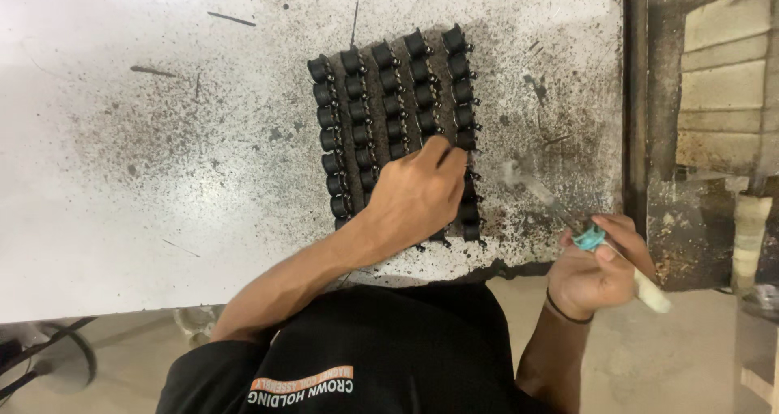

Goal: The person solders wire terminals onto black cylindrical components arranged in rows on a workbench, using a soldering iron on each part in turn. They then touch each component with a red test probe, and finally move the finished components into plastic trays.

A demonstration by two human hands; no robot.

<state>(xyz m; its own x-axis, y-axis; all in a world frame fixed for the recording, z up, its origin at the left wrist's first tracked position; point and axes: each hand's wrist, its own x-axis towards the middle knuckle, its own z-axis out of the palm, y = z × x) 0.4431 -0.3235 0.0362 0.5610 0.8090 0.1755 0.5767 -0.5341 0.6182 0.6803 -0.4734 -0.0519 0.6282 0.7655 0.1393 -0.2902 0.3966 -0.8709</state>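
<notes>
Left hand (418, 195) presses rows of black parts (389, 97); right hand (596, 268) holds thin tool (560, 211).

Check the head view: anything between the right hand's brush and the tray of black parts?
Nothing lies there: only bare, speckled table separates the brush in the right hand from the tray of black parts.

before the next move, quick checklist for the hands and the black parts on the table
1. Left hand resting on the black parts: ok.
2. Right hand gripping the tool: ok.
3. Tool tip sharp in view: cannot tell, blurred.
4. Parts lined up in rows: ok.
5. Parts under the left hand: cannot tell, hidden.
6. Table clean: not ok, dark specks.
</notes>
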